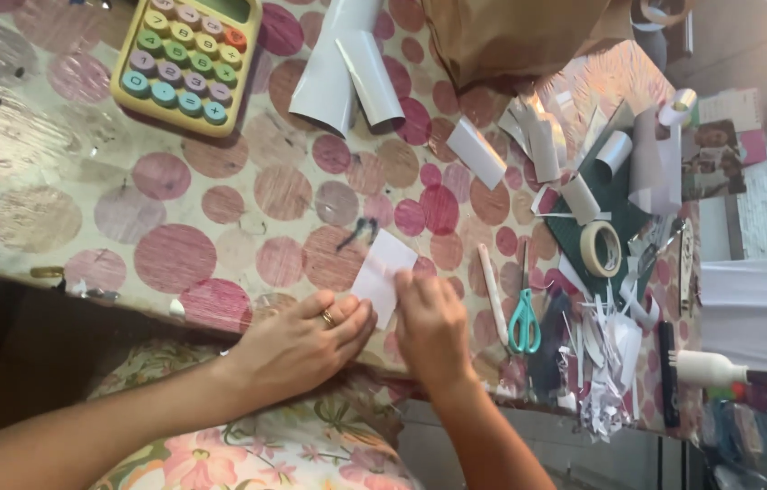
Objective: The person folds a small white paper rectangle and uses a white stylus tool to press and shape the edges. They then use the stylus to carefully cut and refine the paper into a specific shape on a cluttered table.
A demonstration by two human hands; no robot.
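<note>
A small white piece of paper [383,272] lies on the pink-spotted tablecloth [175,209] near the table's front edge. My left hand [306,343], with a ring on one finger, pinches the paper's lower corner. My right hand [431,325] rests on the paper's right edge with its fingers curled and pressing down on it. Both hands sit close together over the table edge, above my floral-print lap.
A yellow calculator [188,59] with pastel keys sits at the back left. Behind it are rolled white sheets [347,68] and a brown paper bag [510,36]. To the right lie teal-handled scissors [523,322], a tape roll [601,248], a green mat [615,195], paper scraps [610,372] and a white bottle [710,367].
</note>
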